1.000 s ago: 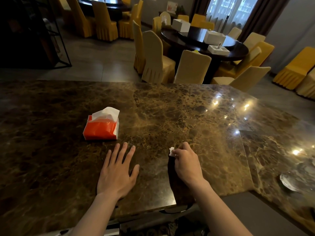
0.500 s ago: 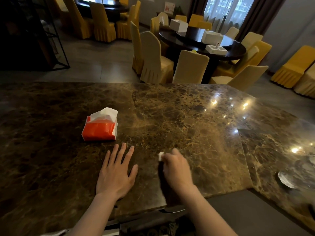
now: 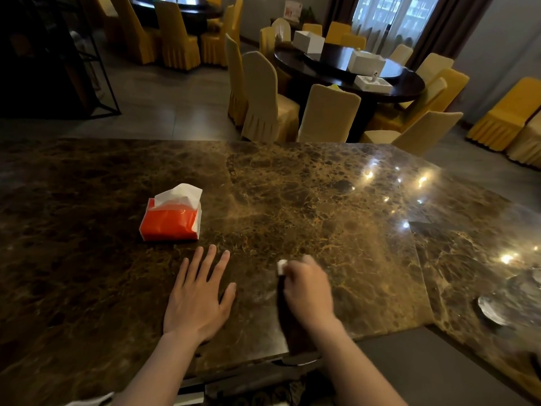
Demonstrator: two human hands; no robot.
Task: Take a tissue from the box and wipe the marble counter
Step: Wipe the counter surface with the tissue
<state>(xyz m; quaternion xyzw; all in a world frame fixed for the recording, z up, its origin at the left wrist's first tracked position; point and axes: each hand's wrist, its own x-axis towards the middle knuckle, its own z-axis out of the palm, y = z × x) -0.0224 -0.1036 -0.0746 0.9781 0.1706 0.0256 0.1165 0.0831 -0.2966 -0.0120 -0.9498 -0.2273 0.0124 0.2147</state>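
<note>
A red tissue pack [image 3: 169, 220] lies on the brown marble counter [image 3: 307, 200], with a white tissue sticking up from its top. My left hand [image 3: 197, 297] rests flat on the counter just in front of the pack, fingers spread. To its right, my right hand [image 3: 307, 288] is closed on a small wad of white tissue [image 3: 282, 265], pressed to the marble near the front edge. Only a corner of the wad shows past my fingers, and the hand is blurred by motion.
The counter bends away at the right, where a round glass dish [image 3: 491, 310] sits near its edge. Beyond the counter stand a dark round dining table [image 3: 351, 71] with white boxes and several yellow-covered chairs. A dark shelf frame [image 3: 58, 68] stands at far left.
My right hand has slid the tissue wad leftward across the marble, closer to my left hand. The left hand and the tissue pack have stayed put.
</note>
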